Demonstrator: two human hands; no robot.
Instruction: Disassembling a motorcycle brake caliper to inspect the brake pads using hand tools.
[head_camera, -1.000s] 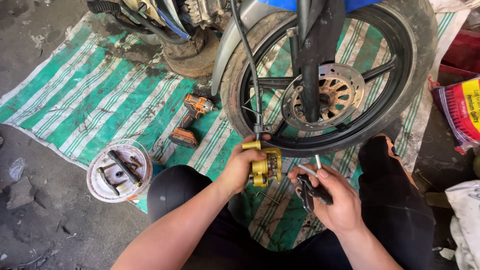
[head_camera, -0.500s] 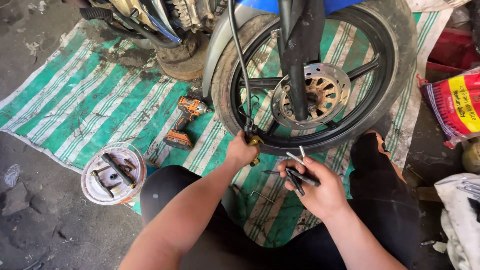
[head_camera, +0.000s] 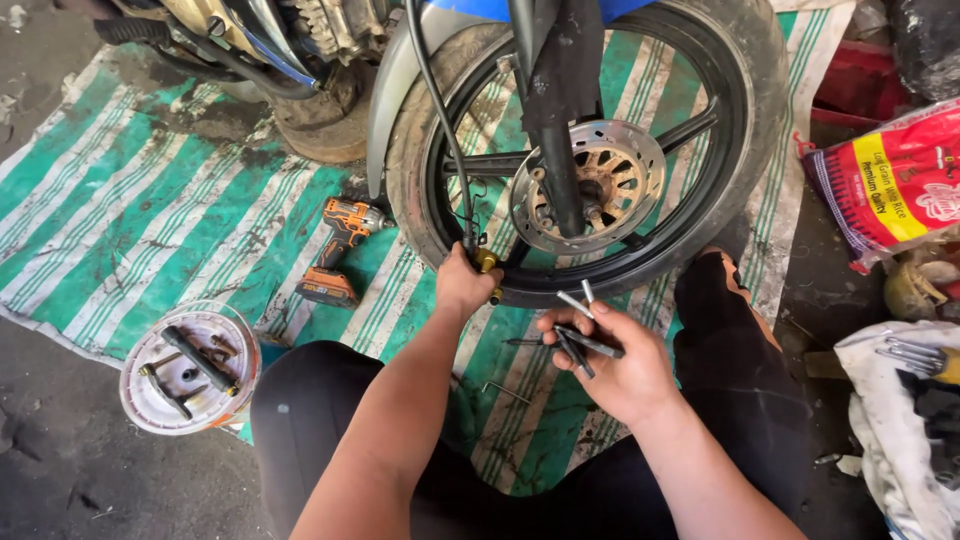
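a: what sits left of the wheel (head_camera: 590, 160)?
b: a white tub (head_camera: 190, 368) of bolts far left, then an orange drill (head_camera: 335, 250) on the striped mat (head_camera: 150, 220).
a: and the hands?
b: left hand (head_camera: 465, 285) is closed round a gold brake caliper (head_camera: 487, 264) at the wheel's lower rim, hose (head_camera: 440, 120) running up. right hand (head_camera: 610, 365), just below the wheel, grips a bunch of hex keys (head_camera: 580, 335).
a: risks?
b: a loose key could slip from that fist onto the mat; tugging the caliper might strain the hose.

Mat (head_camera: 150, 220) green/white striped. Drill (head_camera: 335, 250) orange-black. Caliper (head_camera: 487, 265) gold. Wheel (head_camera: 720, 130) black, disc (head_camera: 620, 180) silver. Bowl (head_camera: 135, 385) white. Sack (head_camera: 890, 190) red-yellow.
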